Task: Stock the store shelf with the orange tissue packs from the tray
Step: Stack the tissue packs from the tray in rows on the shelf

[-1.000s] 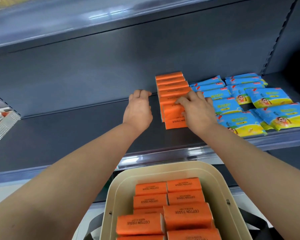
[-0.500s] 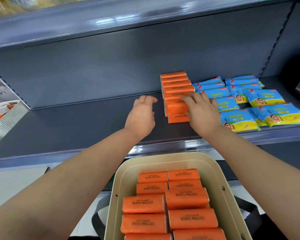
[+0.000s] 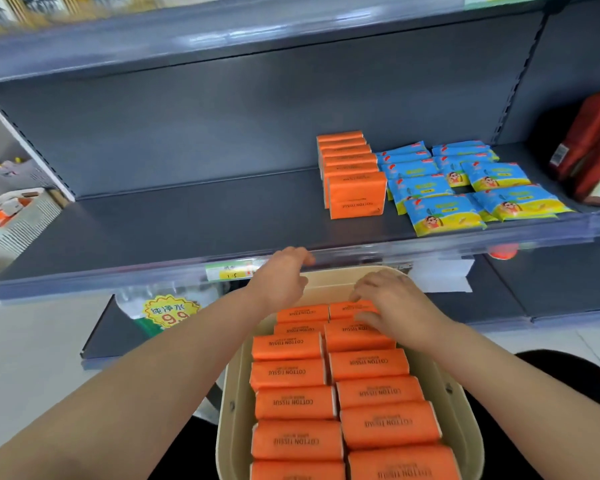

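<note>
Stock for this step: orange tissue packs [image 3: 368, 365] fill the tray [image 3: 226, 431] in two columns directly beneath both hands. The right hand [image 3: 395, 303] rests on the farthest packs of the column under it. Its fingers are spread flat over the tops and are not closed around any pack. The left hand [image 3: 284, 277] hovers over the tray's far end, fingers loosely curled, nothing visible in them.

Expected handling: each pack is probably light and soft. The smooth film wrap may slip and may dent under a hard squeeze. Grip across the short sides, thumb opposite fingers, with moderate pressure. Packs sit tight together, so tip one up by its far edge first.

Ahead of the right hand, the shelved row [image 3: 355, 194] stands on the shelf [image 3: 187, 223], touching the blue packets [image 3: 440, 213]. Bare shelf lies ahead of the left hand.
</note>
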### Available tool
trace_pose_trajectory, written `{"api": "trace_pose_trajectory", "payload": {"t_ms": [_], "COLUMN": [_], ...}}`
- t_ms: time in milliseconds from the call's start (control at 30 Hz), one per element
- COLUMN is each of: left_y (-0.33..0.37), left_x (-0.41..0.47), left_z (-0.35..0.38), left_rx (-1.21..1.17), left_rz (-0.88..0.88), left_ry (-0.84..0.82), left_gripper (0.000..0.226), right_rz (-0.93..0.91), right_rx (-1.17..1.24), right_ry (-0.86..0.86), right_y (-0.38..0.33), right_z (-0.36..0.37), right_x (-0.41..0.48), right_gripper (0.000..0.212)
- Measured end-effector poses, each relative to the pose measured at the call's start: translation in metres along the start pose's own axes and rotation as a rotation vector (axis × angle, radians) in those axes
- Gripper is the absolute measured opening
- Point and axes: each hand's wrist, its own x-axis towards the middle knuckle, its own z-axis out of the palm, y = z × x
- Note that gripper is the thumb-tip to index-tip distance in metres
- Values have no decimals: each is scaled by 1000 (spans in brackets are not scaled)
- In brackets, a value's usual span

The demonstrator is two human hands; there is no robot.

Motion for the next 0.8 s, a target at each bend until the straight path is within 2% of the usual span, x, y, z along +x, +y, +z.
{"api": "trace_pose_trajectory", "payload": {"t_ms": [233, 333, 433, 567, 667, 800], "left_y": [-6, -11, -19, -23, -24, -26], "left_x": [-28, -36, -42, -49, -52, -49], "left_z": [12, 14, 16, 14, 16, 25], "left_rx": [-13, -3, 4, 29, 83, 136], "left_rz": [-18, -42, -86, -109, -95, -91], "left_ry": [-173, -278, -377, -468, -518, -482], "left_gripper": [33, 31, 33, 47, 48, 43], "right_rz": [42, 60, 91, 101, 110, 132], "right_rx": [-24, -34, -39, -64, -65, -59], "right_ry": [-225, -281, -270, -286, -191, -52], "right_y": [-10, -13, -13, -12, -10, -3], "right_z": [11, 16, 21, 24, 19, 9], "right_x": [-6, -4, -3, -2, -5, -12], "right_gripper": [50, 48, 39, 43, 44, 44]}}
